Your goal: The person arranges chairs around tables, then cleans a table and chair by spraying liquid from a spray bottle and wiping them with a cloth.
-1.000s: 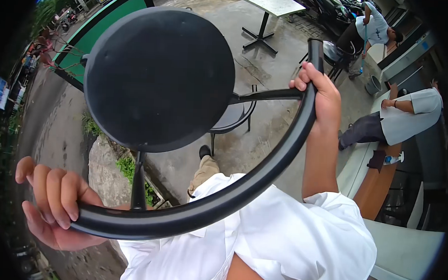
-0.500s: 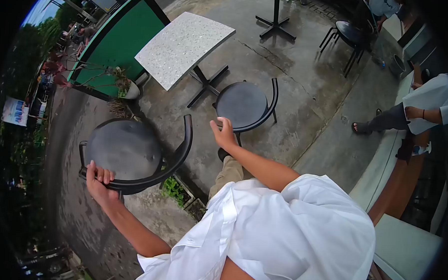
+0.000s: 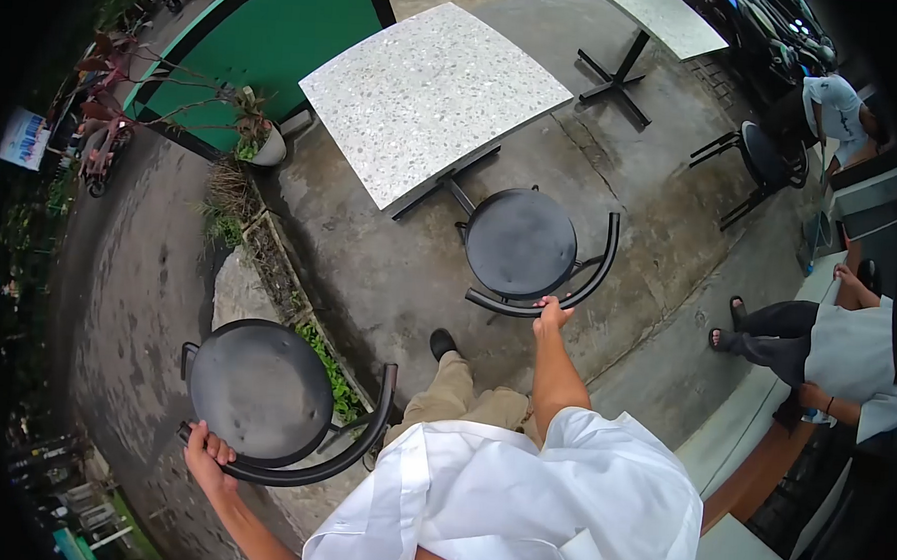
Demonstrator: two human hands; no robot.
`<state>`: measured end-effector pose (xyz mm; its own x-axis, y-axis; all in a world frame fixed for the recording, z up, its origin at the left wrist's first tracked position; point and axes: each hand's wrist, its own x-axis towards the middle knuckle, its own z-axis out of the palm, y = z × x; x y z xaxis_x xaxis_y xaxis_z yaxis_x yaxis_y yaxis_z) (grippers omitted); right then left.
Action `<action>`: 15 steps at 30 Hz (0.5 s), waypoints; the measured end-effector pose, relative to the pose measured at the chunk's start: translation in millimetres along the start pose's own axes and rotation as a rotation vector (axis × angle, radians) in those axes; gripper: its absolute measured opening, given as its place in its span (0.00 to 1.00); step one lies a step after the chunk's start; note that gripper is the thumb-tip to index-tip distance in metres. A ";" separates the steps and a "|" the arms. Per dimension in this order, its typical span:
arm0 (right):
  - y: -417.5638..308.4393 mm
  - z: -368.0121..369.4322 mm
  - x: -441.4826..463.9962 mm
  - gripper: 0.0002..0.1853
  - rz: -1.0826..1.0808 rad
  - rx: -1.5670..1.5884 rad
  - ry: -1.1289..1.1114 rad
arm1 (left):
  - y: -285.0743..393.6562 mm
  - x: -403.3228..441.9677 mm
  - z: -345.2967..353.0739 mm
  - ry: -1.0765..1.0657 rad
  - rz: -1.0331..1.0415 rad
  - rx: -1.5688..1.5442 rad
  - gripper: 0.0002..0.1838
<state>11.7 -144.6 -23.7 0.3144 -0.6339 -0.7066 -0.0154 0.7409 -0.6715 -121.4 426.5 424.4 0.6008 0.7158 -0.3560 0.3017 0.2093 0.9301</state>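
Observation:
My left hand (image 3: 209, 457) is closed around one end of the curved black backrest rail of a round-seated metal chair (image 3: 260, 392), low on the left. The chair's dark seat has a worn, dusty sheen. My right hand (image 3: 551, 317) grips the middle of the backrest rail of a second black chair (image 3: 520, 243) of the same kind. That chair stands right by a square table (image 3: 437, 94) with a speckled white top, its seat close to the table's near edge. Both chairs' legs are mostly hidden under their seats.
A low planter strip (image 3: 279, 263) with greenery runs between the chairs. Beyond are a green panel (image 3: 268, 52) and a potted plant (image 3: 264, 142). Another table (image 3: 665, 19) and a chair (image 3: 759, 158) stand farther back. Two people are at the right, one near me (image 3: 851, 343).
My right hand has gone from open in the air to holding the second chair's rail. My left hand keeps its chair, which now appears lower in view and beside the planter strip.

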 end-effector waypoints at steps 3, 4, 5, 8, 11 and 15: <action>14.6 46.7 16.7 0.37 -0.073 -0.063 -0.005 | 8.5 19.1 8.2 -0.036 -0.058 -0.002 0.07; 18.8 57.9 21.8 0.38 -0.098 -0.089 -0.003 | 7.6 25.5 17.4 -0.047 -0.070 0.017 0.07; 20.4 69.3 21.0 0.38 -0.090 -0.100 -0.021 | 10.3 28.6 32.5 -0.053 -0.075 0.028 0.08; 16.9 86.6 14.8 0.40 -0.110 -0.097 0.044 | 17.4 41.5 63.2 -0.102 -0.082 0.030 0.08; 19.2 99.0 25.4 0.44 -0.142 -0.116 0.113 | 25.3 60.6 96.3 -0.204 -0.107 0.044 0.10; 18.9 84.1 41.4 0.45 -0.133 -0.259 0.181 | 37.9 78.6 150.2 -0.247 -0.133 0.101 0.12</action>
<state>104.3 -138.2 -46.8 0.1566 -0.7673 -0.6219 -0.2340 0.5829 -0.7781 48.5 390.7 418.1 0.7097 0.5000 -0.4964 0.4539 0.2143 0.8649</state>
